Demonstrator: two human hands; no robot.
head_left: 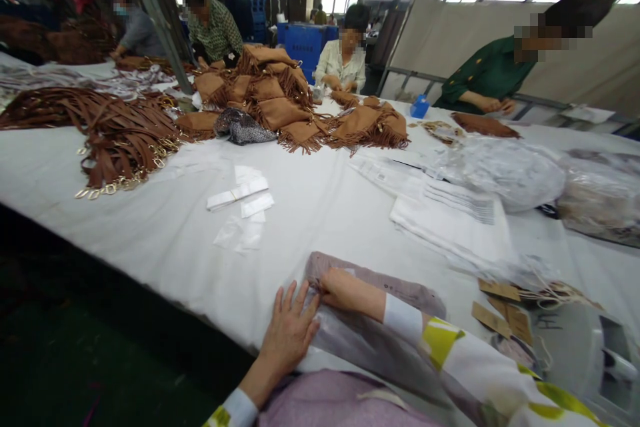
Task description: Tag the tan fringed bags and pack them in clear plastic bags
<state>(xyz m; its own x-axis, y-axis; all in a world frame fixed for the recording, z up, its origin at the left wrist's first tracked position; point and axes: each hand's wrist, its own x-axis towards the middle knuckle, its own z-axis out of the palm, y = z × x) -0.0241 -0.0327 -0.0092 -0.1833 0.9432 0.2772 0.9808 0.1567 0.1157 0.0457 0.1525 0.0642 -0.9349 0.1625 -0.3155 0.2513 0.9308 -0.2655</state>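
Note:
A long mauve-grey fabric item (410, 290) lies at the table's near edge, with a clear plastic bag (360, 340) along its near side. My left hand (290, 327) is spread out flat, its fingertips on the plastic by the item's left end. Close beside it, my right hand (345, 290) reaches across the item from the right. Its fingers are curled down at the item's left end, and what they grip, if anything, is hidden.
Small clear bags (237, 200) lie ahead, with brown straps (115, 140) and fringed brown bags (270, 93) beyond. White packaging sheets (450, 213), cardboard tags (493, 317) and a tape roll (570, 347) lie on the right. Several people work across the table.

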